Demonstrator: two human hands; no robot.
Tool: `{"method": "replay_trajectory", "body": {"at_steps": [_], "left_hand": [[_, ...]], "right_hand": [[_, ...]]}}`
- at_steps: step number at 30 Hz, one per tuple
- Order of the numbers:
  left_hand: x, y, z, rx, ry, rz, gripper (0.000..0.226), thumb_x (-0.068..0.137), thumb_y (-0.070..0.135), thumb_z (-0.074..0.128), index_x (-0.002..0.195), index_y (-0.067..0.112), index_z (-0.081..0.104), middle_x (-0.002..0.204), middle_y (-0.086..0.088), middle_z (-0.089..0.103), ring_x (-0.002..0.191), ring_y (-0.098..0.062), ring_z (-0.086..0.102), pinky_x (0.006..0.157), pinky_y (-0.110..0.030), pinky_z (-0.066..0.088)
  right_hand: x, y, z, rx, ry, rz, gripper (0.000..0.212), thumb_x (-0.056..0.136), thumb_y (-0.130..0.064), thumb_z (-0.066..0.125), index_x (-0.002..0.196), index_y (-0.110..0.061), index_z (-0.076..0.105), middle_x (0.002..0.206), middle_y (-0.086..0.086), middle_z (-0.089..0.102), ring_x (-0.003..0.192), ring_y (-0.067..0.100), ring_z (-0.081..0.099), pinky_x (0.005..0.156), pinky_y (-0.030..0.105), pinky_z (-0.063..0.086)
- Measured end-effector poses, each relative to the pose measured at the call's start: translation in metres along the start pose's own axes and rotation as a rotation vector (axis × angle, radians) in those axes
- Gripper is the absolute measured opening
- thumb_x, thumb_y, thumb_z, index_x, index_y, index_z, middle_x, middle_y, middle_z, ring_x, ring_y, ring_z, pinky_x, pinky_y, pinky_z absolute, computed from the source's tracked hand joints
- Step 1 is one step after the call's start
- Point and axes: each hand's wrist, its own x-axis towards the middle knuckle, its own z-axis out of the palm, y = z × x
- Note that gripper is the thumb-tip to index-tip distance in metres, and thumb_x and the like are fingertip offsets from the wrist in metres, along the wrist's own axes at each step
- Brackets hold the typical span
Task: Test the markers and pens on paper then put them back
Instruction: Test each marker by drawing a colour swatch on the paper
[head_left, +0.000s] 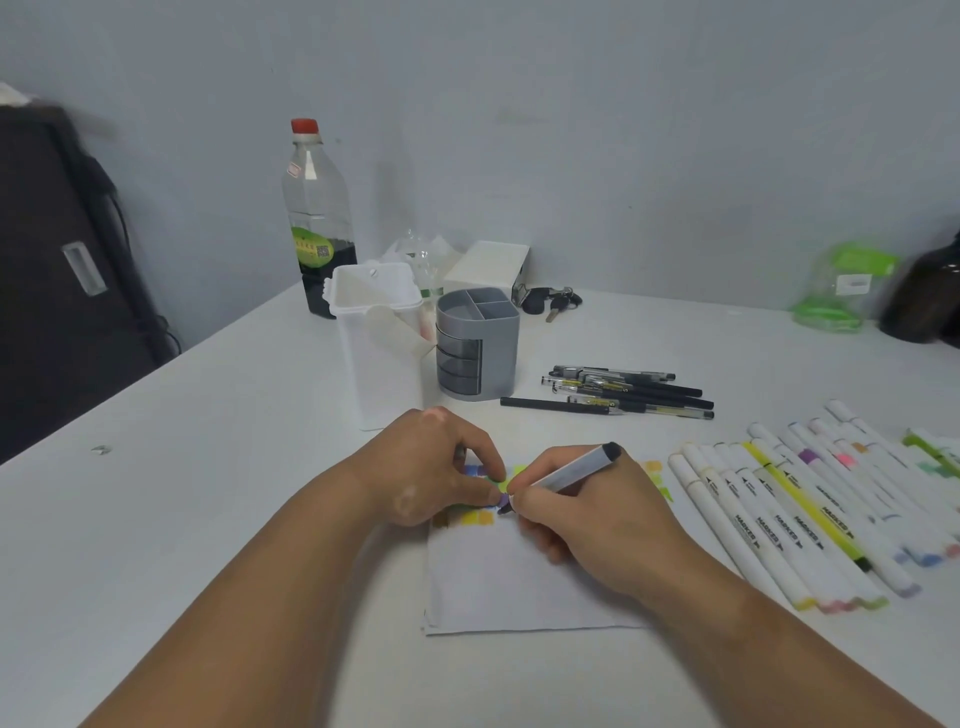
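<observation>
In the lower middle of the frame, the right hand (587, 525) grasps 1 grey marker (576, 470) near its tip, which touches the paper (519, 587) on the tabletop (208, 519). The marker's long axis slants from that tip at lower left to its black end at upper right. The left hand (436, 467) rests curled on the paper, fingertips just beside the tip; whether it grasps anything, I cannot tell.

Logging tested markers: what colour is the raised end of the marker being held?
Black, on the marker in the right hand; head view shows it.
</observation>
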Motion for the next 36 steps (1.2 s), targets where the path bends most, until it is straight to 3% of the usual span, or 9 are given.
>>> {"method": "replay_trajectory", "body": {"at_steps": [4,10,17,20,25,28,31,36], "left_hand": [[0.0007,-0.0003,-0.0001,0.013,0.006,0.005,0.014,0.078,0.052,0.080,0.089,0.047,0.074,0.081,0.008,0.065,0.075,-0.008,0.057,0.065,-0.028,0.051],[0.0009,-0.0008,-0.0010,0.020,0.013,0.016,0.012,0.078,0.052,0.080,0.086,0.046,0.075,0.070,0.011,0.057,0.065,-0.004,0.051,0.051,-0.013,0.038],[0.0021,-0.0011,0.0000,0.012,0.003,0.009,0.013,0.078,0.052,0.080,0.088,0.046,0.075,0.076,0.008,0.062,0.067,-0.006,0.053,0.056,-0.018,0.045],[0.0019,-0.0010,0.0002,0.021,0.005,0.009,0.012,0.078,0.053,0.079,0.086,0.047,0.074,0.072,0.012,0.058,0.067,-0.005,0.053,0.052,-0.014,0.041],[0.0014,-0.0012,0.0006,0.016,0.001,0.006,0.013,0.078,0.051,0.080,0.088,0.044,0.075,0.078,0.009,0.063,0.071,-0.007,0.056,0.063,-0.023,0.051],[0.0017,-0.0007,0.0002,0.016,0.003,0.009,0.013,0.078,0.052,0.080,0.087,0.045,0.074,0.072,0.010,0.059,0.066,-0.005,0.053,0.053,-0.016,0.042],[0.0021,0.0001,0.0001,0.020,-0.001,0.003,0.012,0.078,0.051,0.079,0.087,0.045,0.074,0.074,0.012,0.058,0.069,-0.006,0.053,0.056,-0.017,0.042],[0.0019,-0.0007,0.0011,0.017,-0.006,-0.006,0.012,0.078,0.051,0.079,0.088,0.045,0.074,0.078,0.013,0.060,0.073,-0.008,0.056,0.060,-0.022,0.049]], "right_hand": [[-0.0007,0.0005,-0.0001,-0.002,0.006,-0.014,0.010,0.080,-0.020,0.068,0.079,-0.024,0.077,0.063,0.005,0.072,0.046,0.014,0.060,0.049,0.025,0.050],[-0.0006,0.0009,0.0005,-0.029,-0.006,-0.001,0.010,0.075,-0.025,0.069,0.076,-0.029,0.078,0.058,0.001,0.070,0.047,0.012,0.060,0.049,0.027,0.048],[-0.0008,0.0001,-0.0005,-0.010,-0.029,0.007,0.008,0.077,-0.023,0.069,0.078,-0.025,0.077,0.060,0.005,0.071,0.049,0.015,0.061,0.053,0.031,0.052],[-0.0001,0.0007,-0.0011,-0.031,-0.012,-0.009,0.009,0.080,-0.024,0.068,0.079,-0.027,0.077,0.061,0.006,0.071,0.050,0.014,0.062,0.055,0.033,0.054],[-0.0007,0.0011,-0.0014,-0.039,-0.034,-0.011,0.009,0.080,-0.025,0.068,0.079,-0.026,0.077,0.064,0.007,0.073,0.052,0.016,0.064,0.059,0.042,0.059],[-0.0003,0.0013,-0.0017,-0.044,-0.028,-0.019,0.010,0.081,-0.024,0.068,0.078,-0.027,0.077,0.064,0.007,0.072,0.051,0.015,0.063,0.057,0.038,0.057],[-0.0001,0.0013,-0.0016,-0.040,-0.043,-0.010,0.009,0.080,-0.025,0.068,0.078,-0.026,0.076,0.064,0.006,0.073,0.051,0.014,0.063,0.054,0.032,0.055],[-0.0004,0.0009,-0.0021,-0.041,-0.029,0.000,0.011,0.076,-0.029,0.066,0.078,-0.024,0.076,0.063,0.006,0.073,0.052,0.017,0.064,0.059,0.044,0.060]]}}
